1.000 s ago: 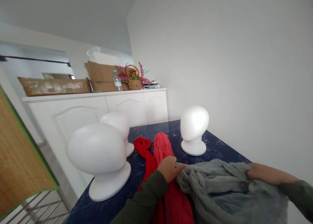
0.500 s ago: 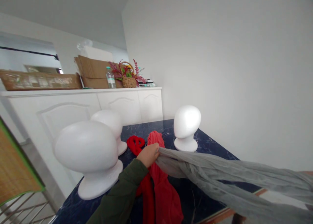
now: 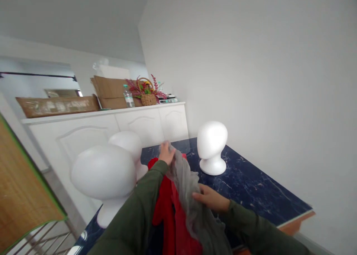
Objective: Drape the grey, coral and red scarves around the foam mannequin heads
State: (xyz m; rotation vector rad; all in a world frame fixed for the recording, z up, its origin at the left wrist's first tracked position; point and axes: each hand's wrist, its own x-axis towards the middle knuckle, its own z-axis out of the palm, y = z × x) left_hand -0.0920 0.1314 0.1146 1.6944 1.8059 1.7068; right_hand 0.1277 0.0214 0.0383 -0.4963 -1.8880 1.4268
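Observation:
My left hand is raised over the dark blue marbled table and grips the upper end of a grey scarf. The scarf hangs down in a bunched strip towards me. My right hand lies against its lower part with the fingers closed around the cloth. Under the scarf lie two red scarves, partly hidden by my left sleeve. Three white foam mannequin heads stand on the table: a large near one, one behind it, and one at the far right.
A white sideboard stands behind the table with cardboard boxes, a water bottle and a flower basket on top. A wire rack and a wooden board are at the lower left. A white wall runs along the right.
The grey scarf, stretched wide between both hands half a second ago, is now gathered into a narrow hanging strip. My left hand rose and moved away; my right hand came in from the right.

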